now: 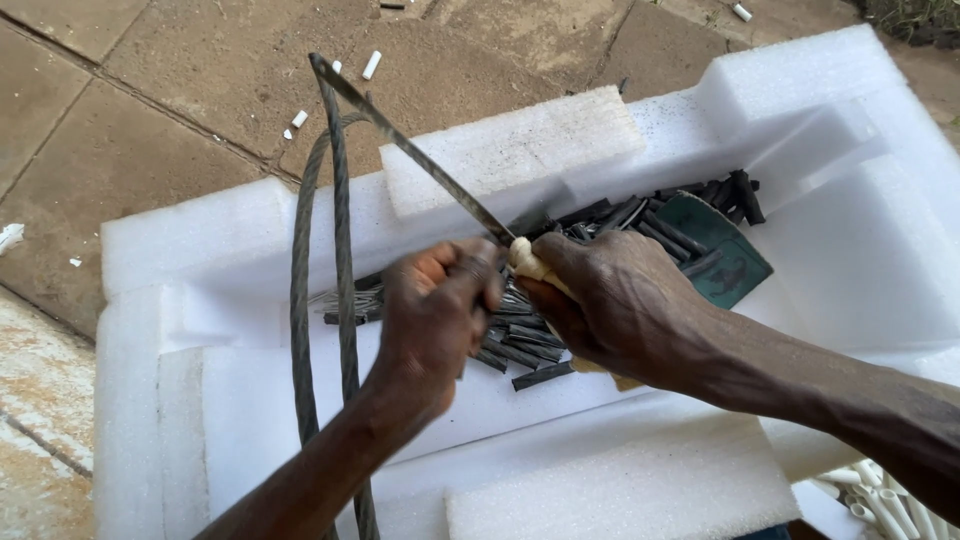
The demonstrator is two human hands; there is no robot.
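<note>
Both my hands meet mid-frame: my left hand (pixel 435 315) grips a dark cable (pixel 343 260), my right hand (pixel 610 305) is closed around a cloth-wrapped blade (pixel 420 155) over the white foam tray (pixel 860 250).

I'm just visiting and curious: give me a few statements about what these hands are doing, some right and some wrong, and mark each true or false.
1. The right hand grips a thin blade with a cloth-wrapped handle. True.
2. The left hand holds a dark cable. True.
3. The cut black pieces lie in a metal bucket. False: they lie in a white foam tray.
4. The tray sits on grass. False: it sits on stone paving.
</note>
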